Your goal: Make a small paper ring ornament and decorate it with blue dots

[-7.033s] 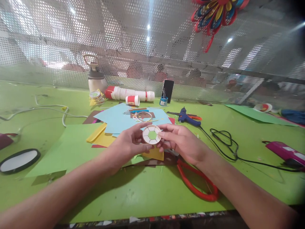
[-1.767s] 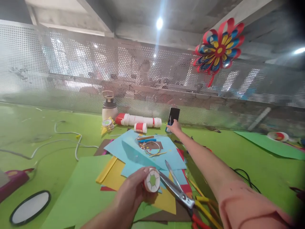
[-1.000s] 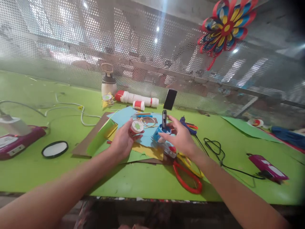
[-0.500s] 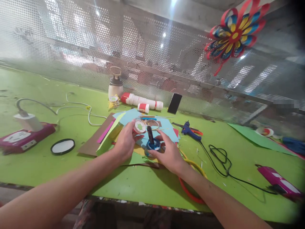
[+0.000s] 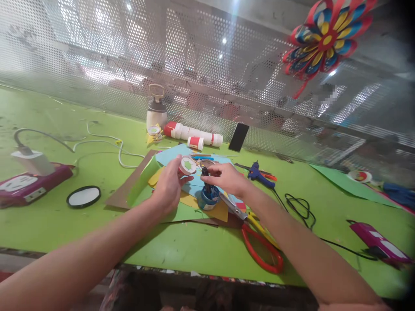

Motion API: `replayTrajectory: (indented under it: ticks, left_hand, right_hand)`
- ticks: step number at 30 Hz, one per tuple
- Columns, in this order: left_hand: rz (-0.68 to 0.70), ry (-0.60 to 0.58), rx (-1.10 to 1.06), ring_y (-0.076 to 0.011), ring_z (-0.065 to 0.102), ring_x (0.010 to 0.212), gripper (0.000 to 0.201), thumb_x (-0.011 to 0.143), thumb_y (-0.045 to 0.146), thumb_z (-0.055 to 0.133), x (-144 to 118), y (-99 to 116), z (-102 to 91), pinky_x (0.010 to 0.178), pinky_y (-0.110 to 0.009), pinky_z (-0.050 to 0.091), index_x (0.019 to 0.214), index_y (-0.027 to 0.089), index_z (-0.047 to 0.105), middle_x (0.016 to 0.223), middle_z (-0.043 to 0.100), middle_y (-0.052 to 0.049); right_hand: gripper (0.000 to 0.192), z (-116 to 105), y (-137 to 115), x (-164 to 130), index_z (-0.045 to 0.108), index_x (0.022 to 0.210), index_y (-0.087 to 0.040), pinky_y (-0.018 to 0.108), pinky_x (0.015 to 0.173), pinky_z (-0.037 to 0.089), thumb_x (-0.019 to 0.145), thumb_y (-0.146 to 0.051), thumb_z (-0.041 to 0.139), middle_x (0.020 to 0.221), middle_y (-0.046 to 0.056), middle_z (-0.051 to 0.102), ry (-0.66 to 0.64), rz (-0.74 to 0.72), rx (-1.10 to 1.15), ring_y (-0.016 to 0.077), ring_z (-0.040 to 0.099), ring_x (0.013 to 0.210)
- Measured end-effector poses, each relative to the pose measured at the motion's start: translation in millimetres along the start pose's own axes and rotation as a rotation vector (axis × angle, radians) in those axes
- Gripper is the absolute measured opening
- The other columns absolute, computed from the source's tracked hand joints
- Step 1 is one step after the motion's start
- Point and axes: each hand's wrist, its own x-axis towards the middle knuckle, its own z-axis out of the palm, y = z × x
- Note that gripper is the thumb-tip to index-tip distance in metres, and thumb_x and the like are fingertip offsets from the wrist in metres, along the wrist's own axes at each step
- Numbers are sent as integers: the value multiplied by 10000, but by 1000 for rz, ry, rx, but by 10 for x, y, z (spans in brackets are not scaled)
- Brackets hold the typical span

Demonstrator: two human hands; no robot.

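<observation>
My left hand (image 5: pixel 168 186) is closed round a small paper cup (image 5: pixel 188 165), whose round end with a green shape faces me. The fingers of my right hand (image 5: pixel 229 178) pinch a dark paintbrush (image 5: pixel 205 177). Its lower end stands in a small jar of blue paint (image 5: pixel 207 202); the bristles are hidden. The jar rests on coloured paper sheets (image 5: pixel 175 152). Below my right forearm lie large scissors (image 5: pixel 262 250) with one red and one yellow handle.
Behind the papers lie a red and white paper-cup tube (image 5: pixel 196 133), a single cup (image 5: pixel 195 143), a spray bottle (image 5: pixel 157 112) and a leaning phone (image 5: pixel 238 137). A blue glue gun (image 5: pixel 258 173) with a black cord is at right. Power strips (image 5: pixel 42 183) and a black ring (image 5: pixel 83 196) lie around.
My right hand has let go of the paint jar and moved up to the brush. The scissors show more fully now. My left hand still holds the cup.
</observation>
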Motion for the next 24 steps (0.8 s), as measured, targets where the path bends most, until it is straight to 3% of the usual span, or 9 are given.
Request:
replayTrajectory:
  ticks: [5, 13, 18, 24]
  left_hand:
    - [-41, -35, 24, -170, 629, 721, 277, 776, 430, 682, -20, -26, 1, 605, -263, 511, 835, 161, 651, 845, 666, -44]
    - [-82, -89, 81, -182, 608, 790, 327, 783, 451, 684, -73, -68, -11, 617, -267, 517, 922, 155, 670, 921, 655, -59]
    - [-82, -122, 123, -172, 563, 861, 339, 804, 463, 677, -90, -62, -30, 636, -245, 510, 990, 180, 673, 998, 644, -45]
    - [-125, -154, 152, -175, 551, 870, 345, 851, 473, 633, -103, -44, -37, 657, -256, 510, 1021, 175, 667, 995, 634, -49]
  right_hand:
    - [176, -47, -17, -236, 643, 769, -163, 265, 567, 451, 832, -323, 677, 630, -40, 560, 70, -7, 98, 117, 528, 582]
    - [154, -151, -74, -592, 646, 906, -181, 288, 654, 505, 871, -329, 621, 779, 23, 643, 295, -55, 150, 154, 592, 696]
    - [128, -5, 5, -609, 667, 966, -192, 297, 728, 504, 871, -276, 645, 852, 29, 691, 299, -146, 72, 162, 616, 750]
    - [102, 1, -2, -670, 664, 946, -181, 263, 659, 497, 889, -260, 634, 797, 11, 680, 322, -193, 17, 137, 599, 676]
